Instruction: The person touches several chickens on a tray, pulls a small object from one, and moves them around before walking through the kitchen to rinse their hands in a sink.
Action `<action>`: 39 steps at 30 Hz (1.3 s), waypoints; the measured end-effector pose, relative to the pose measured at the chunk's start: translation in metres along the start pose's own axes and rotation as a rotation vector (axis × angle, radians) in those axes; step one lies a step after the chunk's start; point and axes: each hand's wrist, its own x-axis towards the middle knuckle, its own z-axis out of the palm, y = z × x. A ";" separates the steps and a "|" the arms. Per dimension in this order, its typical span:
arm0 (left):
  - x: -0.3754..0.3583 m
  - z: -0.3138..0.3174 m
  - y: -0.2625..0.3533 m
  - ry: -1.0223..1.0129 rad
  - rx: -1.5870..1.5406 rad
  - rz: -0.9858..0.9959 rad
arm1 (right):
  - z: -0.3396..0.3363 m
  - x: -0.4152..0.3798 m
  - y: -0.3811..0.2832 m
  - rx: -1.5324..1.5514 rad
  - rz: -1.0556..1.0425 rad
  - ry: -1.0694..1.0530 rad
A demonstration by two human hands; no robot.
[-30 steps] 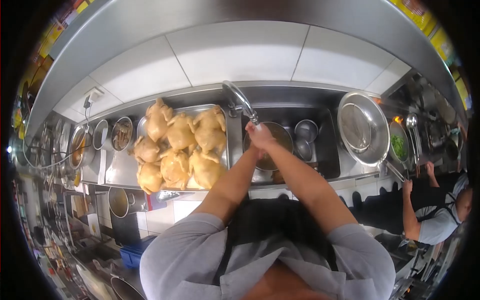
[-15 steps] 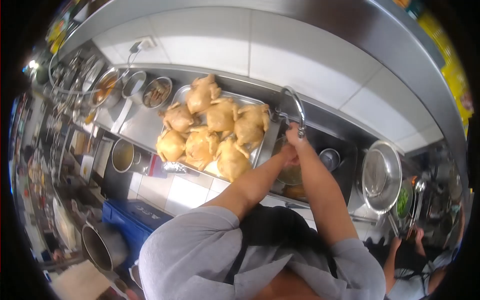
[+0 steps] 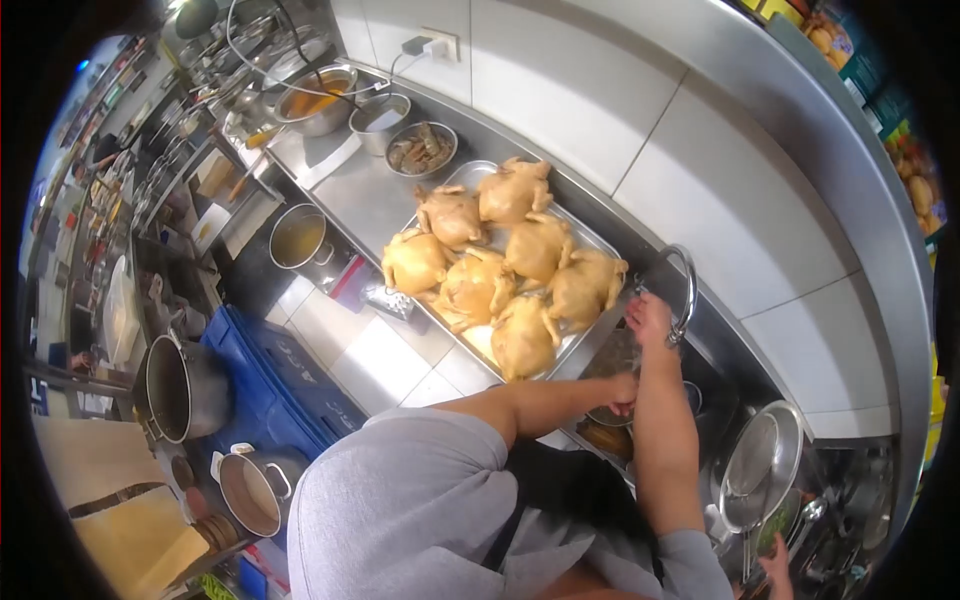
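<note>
My right hand (image 3: 650, 318) is at the base of the curved metal tap (image 3: 687, 290), its curled fingers at the small tap handle (image 3: 641, 286). My left hand (image 3: 623, 393) is lower, over the near side of the sink (image 3: 715, 425), partly behind my right forearm. Its fingers are bent inward, and whatever they may hold is hidden. Left of the sink, several whole plucked chickens (image 3: 525, 338), yellowish and glossy, lie on a metal tray (image 3: 590, 345).
A bowl of shrimp-like pieces (image 3: 422, 150) and a pot of orange liquid (image 3: 318, 105) stand at the counter's far end. A metal strainer (image 3: 752, 455) sits right of the sink. Blue bin (image 3: 275, 375) and pots (image 3: 185, 390) are lower left. Another person's hand (image 3: 775, 560) shows lower right.
My view has turned, so the chickens and tap sit further right. My hands, close together under the tap before, are now apart: the right at the tap's base, the left nearer me.
</note>
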 end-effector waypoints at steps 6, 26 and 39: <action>0.010 -0.012 -0.004 0.021 0.145 -0.061 | -0.059 0.067 0.061 -0.556 -0.554 -0.006; 0.023 0.064 0.055 -0.405 0.593 0.010 | -0.202 -0.303 0.296 -0.779 -0.274 0.827; -0.005 0.052 0.043 -0.164 0.464 0.074 | -0.113 -0.571 0.699 0.054 0.571 1.166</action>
